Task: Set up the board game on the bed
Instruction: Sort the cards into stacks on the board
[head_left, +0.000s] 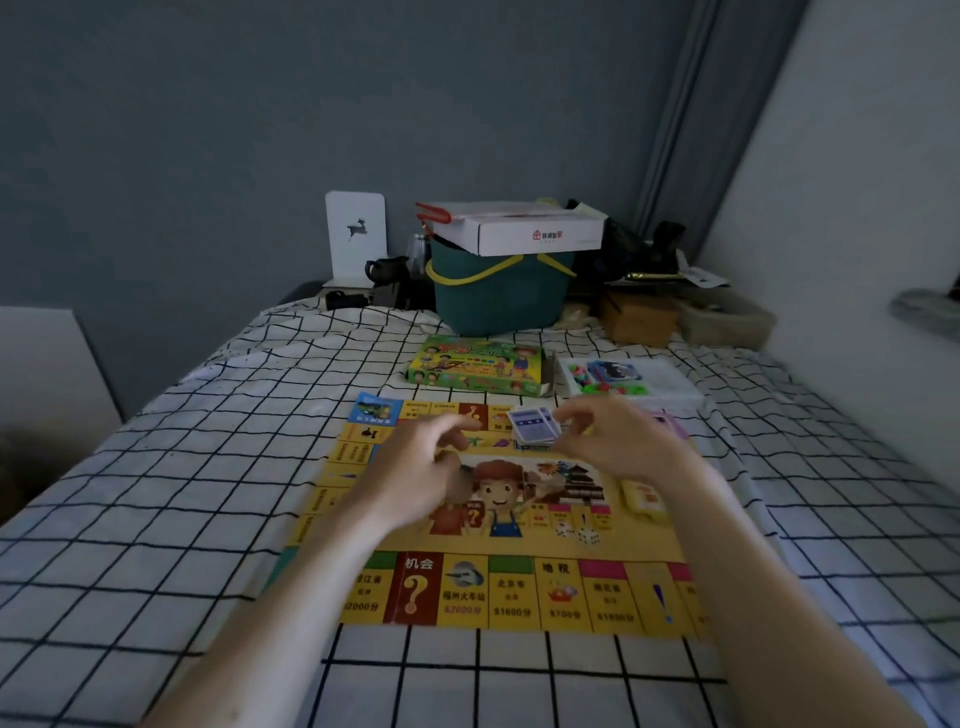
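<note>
A yellow game board (498, 587) lies flat on the checked bedsheet (156, 499). My right hand (618, 441) pinches a small stack of purple cards (535, 425) above the board's far side. My left hand (426, 462) hovers just left of the cards, fingers loosely curled and holding nothing. Two white dice (579, 533) sit on the board near its middle. A stack of yellow cards (644, 498) lies at the board's right edge. The green game box (475, 368) lies beyond the board, with a clear tray of coloured pieces (628, 382) to its right.
A teal basket (498, 296) with a white carton (519, 231) on top stands at the bed's far end. A brown box (636, 317) and clutter lie at the far right. A white card with a deer (356, 236) leans on the blue wall.
</note>
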